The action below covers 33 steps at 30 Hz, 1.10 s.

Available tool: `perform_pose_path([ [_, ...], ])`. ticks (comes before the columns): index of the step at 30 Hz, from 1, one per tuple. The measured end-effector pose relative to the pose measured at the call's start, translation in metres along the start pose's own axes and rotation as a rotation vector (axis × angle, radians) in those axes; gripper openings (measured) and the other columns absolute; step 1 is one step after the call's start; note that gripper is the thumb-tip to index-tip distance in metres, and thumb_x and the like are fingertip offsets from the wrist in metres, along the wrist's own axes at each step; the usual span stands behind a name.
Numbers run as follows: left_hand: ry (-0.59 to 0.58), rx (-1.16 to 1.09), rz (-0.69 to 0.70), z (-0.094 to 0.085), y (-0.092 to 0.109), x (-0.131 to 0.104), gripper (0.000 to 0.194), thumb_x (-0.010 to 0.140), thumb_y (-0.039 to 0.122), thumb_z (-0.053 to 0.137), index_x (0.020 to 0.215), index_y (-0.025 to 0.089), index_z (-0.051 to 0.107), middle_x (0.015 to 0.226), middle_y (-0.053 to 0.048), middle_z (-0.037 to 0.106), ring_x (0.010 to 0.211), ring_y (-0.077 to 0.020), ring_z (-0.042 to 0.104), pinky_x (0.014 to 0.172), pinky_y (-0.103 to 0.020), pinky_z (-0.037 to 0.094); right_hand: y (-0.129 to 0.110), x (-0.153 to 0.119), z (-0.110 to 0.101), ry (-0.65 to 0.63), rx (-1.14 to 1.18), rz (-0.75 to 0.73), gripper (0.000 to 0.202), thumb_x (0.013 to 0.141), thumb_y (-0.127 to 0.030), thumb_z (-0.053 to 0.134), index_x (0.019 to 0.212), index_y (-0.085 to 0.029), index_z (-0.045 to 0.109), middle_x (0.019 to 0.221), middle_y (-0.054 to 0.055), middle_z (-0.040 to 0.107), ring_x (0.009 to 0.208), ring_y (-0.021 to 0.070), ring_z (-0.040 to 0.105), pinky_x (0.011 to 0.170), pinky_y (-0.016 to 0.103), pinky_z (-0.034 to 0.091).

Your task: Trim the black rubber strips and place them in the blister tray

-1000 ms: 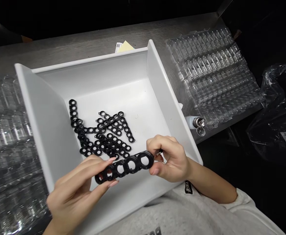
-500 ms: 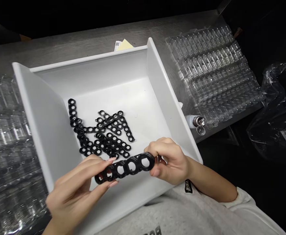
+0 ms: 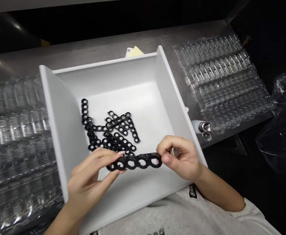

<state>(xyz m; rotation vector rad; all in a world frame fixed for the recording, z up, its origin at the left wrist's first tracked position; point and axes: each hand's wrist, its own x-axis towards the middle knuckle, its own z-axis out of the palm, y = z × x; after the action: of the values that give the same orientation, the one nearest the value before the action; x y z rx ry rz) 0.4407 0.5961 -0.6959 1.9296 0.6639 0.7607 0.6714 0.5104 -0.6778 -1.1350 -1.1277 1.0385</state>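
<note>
Between both hands, over the near part of a white plastic bin, is a black plastic strip of joined rings. My left hand pinches its left end between thumb and fingers. At the other end, my right hand closes thumb and forefinger on the last ring. A small metallic object shows at the curled fingers of my right hand; what it is I cannot tell. Several similar black ring strips lie in a loose pile on the bin floor, partly behind my left hand.
Clear plastic trays lie on the metal table to the right, and more clear trays stand at left. A lighter-like item with an open metal cap sits beside the bin. Yellow paper is behind it; a plastic bag lies far right.
The view has shifted, so the bin appears further right. Both hands still hold the strip, which now looks more level. The metallic object at my right fingers shows more clearly.
</note>
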Motion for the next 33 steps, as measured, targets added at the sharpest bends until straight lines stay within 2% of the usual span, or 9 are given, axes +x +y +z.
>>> perform_pose_path([
  [5,0.054,-0.331,-0.432,0.002,0.0,0.005,0.066,0.081,0.023,0.074,0.142,0.032,0.048,0.138,-0.014,0.055,0.102,-0.0216,0.066,0.078,-0.034,0.06,0.002,0.002,0.011,-0.067,-0.257,-0.269,0.022,0.098,-0.029,0.051,0.078,-0.02,0.052,0.057,-0.005,0.047,0.047,0.0081,0.04,0.045,0.022,0.033],
  [9,-0.25,-0.934,-0.768,0.007,0.006,0.005,0.058,0.076,0.05,0.076,0.121,0.017,0.063,0.103,-0.015,0.07,0.089,-0.0231,0.071,0.08,-0.039,0.06,0.005,0.005,0.031,-0.28,-0.829,-0.663,0.017,0.091,-0.009,0.052,0.078,-0.018,0.056,0.052,-0.005,0.044,0.047,0.0113,0.039,0.047,0.028,0.027],
  [14,-0.212,-0.929,-0.83,-0.002,0.023,0.005,0.037,0.074,0.038,0.08,0.099,0.013,0.068,0.084,-0.007,0.07,0.079,-0.0175,0.069,0.076,-0.032,0.059,0.006,0.005,0.05,-0.378,-0.944,-0.754,0.016,0.087,-0.002,0.05,0.088,-0.016,0.059,0.054,-0.004,0.048,0.049,0.0122,0.041,0.048,0.029,0.026],
  [17,-0.092,-0.719,-0.649,-0.047,0.023,0.011,0.026,0.085,0.034,0.069,0.106,0.019,0.069,0.089,-0.006,0.072,0.078,-0.0157,0.07,0.075,-0.032,0.059,0.01,0.004,0.049,-0.349,-0.845,-0.657,0.021,0.087,-0.001,0.046,0.097,-0.015,0.057,0.053,-0.005,0.044,0.047,0.0119,0.038,0.048,0.027,0.026],
  [19,0.13,-0.427,-0.564,-0.098,0.004,0.018,0.029,0.085,0.032,0.068,0.112,0.02,0.07,0.096,-0.007,0.073,0.08,-0.0163,0.07,0.074,-0.032,0.06,0.015,0.003,0.045,-0.328,-0.789,-0.556,0.021,0.087,0.0,0.044,0.093,-0.017,0.054,0.055,-0.005,0.043,0.047,0.011,0.038,0.048,0.026,0.029],
  [23,0.591,0.273,-0.669,-0.215,-0.08,0.029,0.045,0.085,0.036,0.068,0.123,0.013,0.063,0.104,-0.009,0.071,0.084,-0.0179,0.07,0.077,-0.031,0.059,0.029,0.005,0.037,-0.323,-0.794,-0.422,0.022,0.092,-0.005,0.043,0.077,-0.021,0.045,0.057,-0.005,0.038,0.046,0.0102,0.033,0.046,0.025,0.027],
  [26,0.703,0.597,-0.821,-0.279,-0.147,0.032,0.049,0.083,0.031,0.069,0.122,0.003,0.061,0.096,-0.011,0.07,0.083,-0.0212,0.07,0.083,-0.035,0.055,0.039,0.009,0.033,-0.317,-0.895,-0.399,0.027,0.094,-0.009,0.046,0.071,-0.022,0.039,0.056,-0.007,0.033,0.046,0.0097,0.028,0.045,0.026,0.024],
  [29,0.721,0.72,-0.845,-0.308,-0.189,0.035,0.043,0.081,0.032,0.07,0.113,0.003,0.064,0.096,-0.014,0.069,0.099,-0.029,0.066,0.096,-0.043,0.047,0.045,0.013,0.03,-0.312,-0.969,-0.378,0.027,0.095,-0.012,0.047,0.071,-0.022,0.039,0.056,-0.007,0.032,0.046,0.0094,0.027,0.046,0.026,0.023],
  [33,0.712,0.813,-0.837,-0.313,-0.218,0.048,0.031,0.081,0.031,0.067,0.101,0.007,0.065,0.106,-0.019,0.065,0.113,-0.0355,0.057,0.101,-0.047,0.04,0.048,0.015,0.028,-0.302,-1.012,-0.326,0.025,0.097,-0.016,0.046,0.072,-0.021,0.043,0.055,-0.007,0.034,0.046,0.009,0.028,0.046,0.026,0.023],
])
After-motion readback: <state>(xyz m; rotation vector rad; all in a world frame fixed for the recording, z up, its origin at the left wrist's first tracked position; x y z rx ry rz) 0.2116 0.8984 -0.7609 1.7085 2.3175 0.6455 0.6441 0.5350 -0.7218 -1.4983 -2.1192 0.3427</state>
